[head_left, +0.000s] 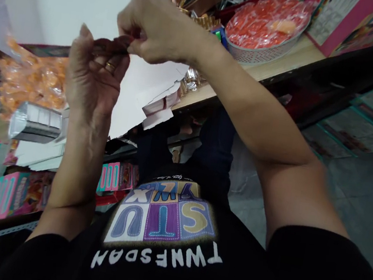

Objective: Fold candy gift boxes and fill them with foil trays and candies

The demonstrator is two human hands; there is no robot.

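Observation:
In front of me, my left hand (96, 75) is raised, palm toward me, with a ring on one finger. Its thumb and fingers are closed on a small dark reddish-brown piece (107, 46), whose kind I cannot make out. My right hand (157, 28) comes across from the right, fingers curled, and pinches the right end of the same piece. Part of the piece is hidden by the fingers. Under both hands lie white card sheets (131, 99) with folded, notched edges.
Orange pieces in clear bags (37, 80) and a clear-sided box (36, 123) are at the left. A white basket (258, 55) with red-orange bagged pieces stands at the upper right, near a pink box (350, 29). Printed pink-and-teal boxes (17, 194) sit below left.

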